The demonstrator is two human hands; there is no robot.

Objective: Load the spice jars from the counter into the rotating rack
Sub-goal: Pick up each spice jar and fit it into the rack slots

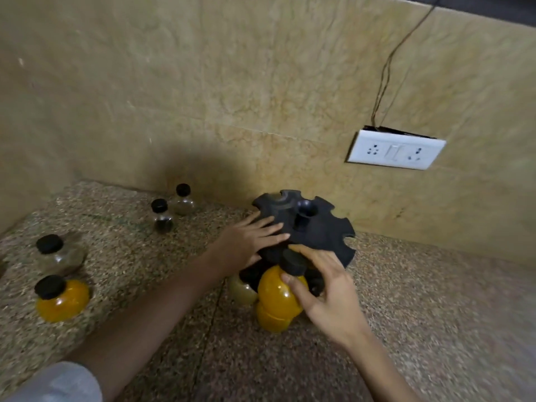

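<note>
The black rotating rack stands by the back wall, its notched top disc facing me. My left hand rests flat on the disc's left side, fingers straight. My right hand grips a yellow-filled jar with a black cap at the rack's front edge, its neck at a notch. Another yellow jar hangs just below it and a pale jar sits to its left in the rack. On the counter to the left stand a yellow jar, a clear jar and two small dark-filled jars.
The speckled granite counter meets a beige tiled wall behind. A white socket plate with a thin wire sits on the wall at the right. A side wall closes the counter at the far left.
</note>
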